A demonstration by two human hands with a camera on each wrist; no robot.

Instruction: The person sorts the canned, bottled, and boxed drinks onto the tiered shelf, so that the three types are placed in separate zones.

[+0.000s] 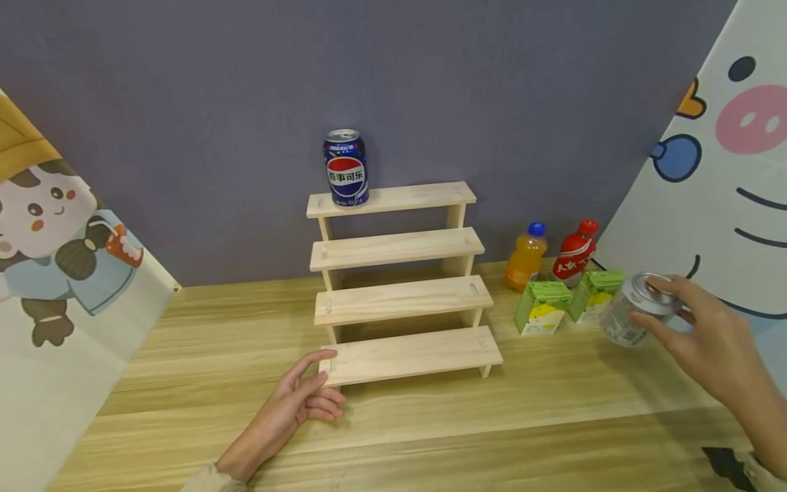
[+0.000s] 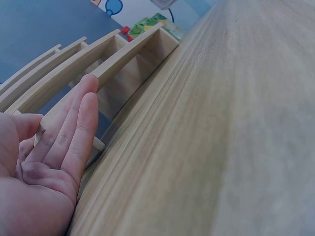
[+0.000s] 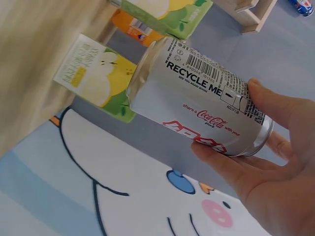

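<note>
My right hand [image 1: 716, 335] grips a silver Coca-Cola can [image 1: 639, 307] near its top end, thumb and fingers on opposite sides. The right wrist view shows the can [image 3: 197, 98] tilted, with "RECYCLE ME" and red lettering on its side. At the lower left corner of a four-step wooden display shelf [image 1: 408, 355], my left hand [image 1: 292, 400] pinches the end of the bottom board between thumb and index finger. Its other fingers [image 2: 81, 123] stretch out below the board. A blue Pepsi can [image 1: 346, 171] stands upright at the left end of the top step.
Right of the shelf stand two green juice cartons [image 1: 544, 307], an orange drink bottle [image 1: 526, 260] with a blue cap and a red bottle [image 1: 576, 253]. A grey wall [image 1: 246, 137] rises behind; cartoon-printed panels [image 1: 756, 225] flank the wooden table [image 1: 215, 342].
</note>
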